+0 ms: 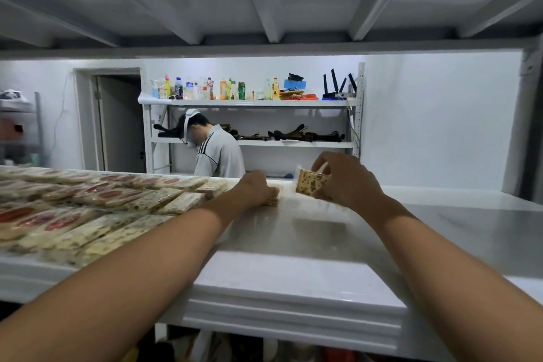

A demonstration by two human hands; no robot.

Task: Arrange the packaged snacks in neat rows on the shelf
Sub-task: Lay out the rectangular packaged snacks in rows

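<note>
Blurred packet (311, 183) pinched in right hand (349, 181); grip of left hand (256, 189) hidden, unclear.

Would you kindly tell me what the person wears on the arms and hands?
Nothing visible: the bare left hand and the bare right hand are ungloved. No sleeve shows anywhere up to the picture's edge, and no watch or bracelet shows at either wrist. The fingers are too blurred to rule out rings.

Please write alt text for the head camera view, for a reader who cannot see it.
The right hand holds a snack packet above a white shelf; the left hand touches a second packet lying beside rows of packets.
</note>
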